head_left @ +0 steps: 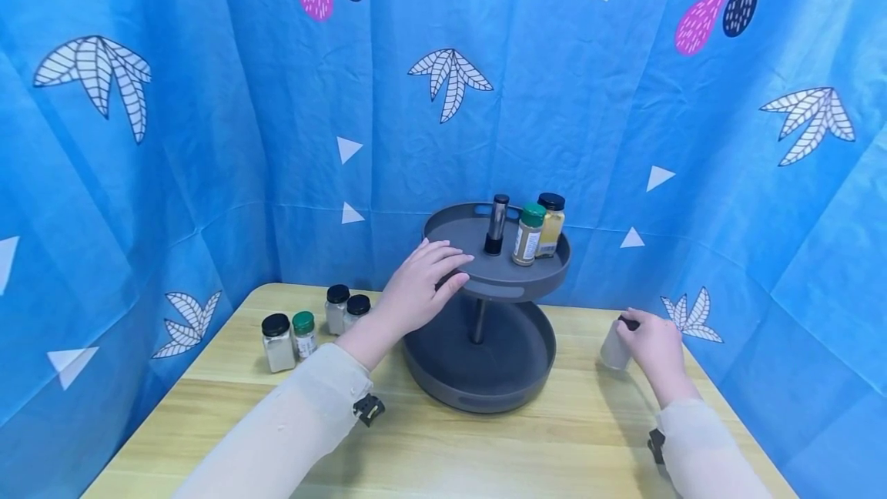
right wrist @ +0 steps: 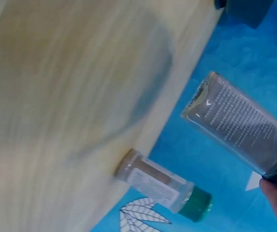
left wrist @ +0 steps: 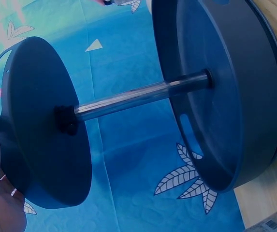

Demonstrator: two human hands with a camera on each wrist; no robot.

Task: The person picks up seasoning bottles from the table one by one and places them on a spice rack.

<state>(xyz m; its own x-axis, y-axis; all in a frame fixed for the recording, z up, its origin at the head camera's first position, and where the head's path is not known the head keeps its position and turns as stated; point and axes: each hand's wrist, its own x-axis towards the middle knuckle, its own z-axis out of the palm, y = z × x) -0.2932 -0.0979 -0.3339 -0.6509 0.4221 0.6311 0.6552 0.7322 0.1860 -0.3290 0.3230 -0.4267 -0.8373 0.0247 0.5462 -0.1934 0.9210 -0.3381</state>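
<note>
A two-tier dark grey turntable stands on the table. My left hand rests at the left rim of its upper tray, fingers extended over the edge; the left wrist view shows this hand against the tray's side. On the upper tray stand a green-capped spice jar and a black-capped yellow spice jar beside the centre post. At the right, my right hand pinches a grey spice jar by its black cap. The right wrist view shows the label of this jar.
On the left of the table stand a black-capped jar, a green-capped jar and two more black-capped jars. Another green-capped jar stands near the held one. A blue patterned curtain encloses the table.
</note>
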